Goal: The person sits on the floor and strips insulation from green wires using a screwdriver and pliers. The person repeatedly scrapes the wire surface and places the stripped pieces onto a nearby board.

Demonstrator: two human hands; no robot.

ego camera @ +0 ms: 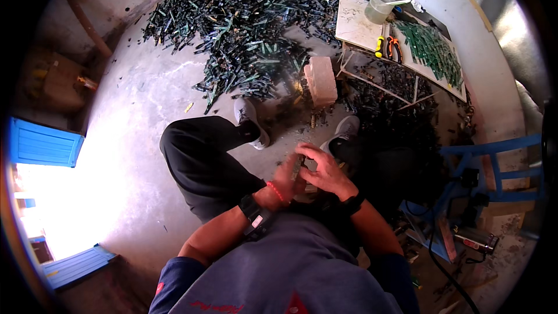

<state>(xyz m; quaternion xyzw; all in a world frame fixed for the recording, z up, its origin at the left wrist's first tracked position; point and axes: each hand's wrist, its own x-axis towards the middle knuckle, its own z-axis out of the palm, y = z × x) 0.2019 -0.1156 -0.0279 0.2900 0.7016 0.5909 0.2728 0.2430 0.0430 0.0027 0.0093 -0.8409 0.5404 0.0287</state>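
A narrow, greyish-brown strip (297, 168) is between my two hands, low in front of my lap. The fingertips and thumb of my right hand (326, 171) close on its right side. My left hand (288, 179), with a red bead bracelet at the wrist, is against the strip's other side. Motion blurs its fingers, so its grip is unclear. Beyond my shoes, a large heap of dark and green strips (248, 22), apparently circuit boards, covers the floor. A pinkish brick block (322, 82) stands between the heap and my feet.
At the upper right, a small white-topped table (355, 30) holds a translucent cup (378, 6), a yellow-black screwdriver (379, 47), orange-black pliers (394, 49) and green strips (429, 48). On my right are a blue chair (492, 148), a black cable (440, 257) and a metal flask (476, 240).
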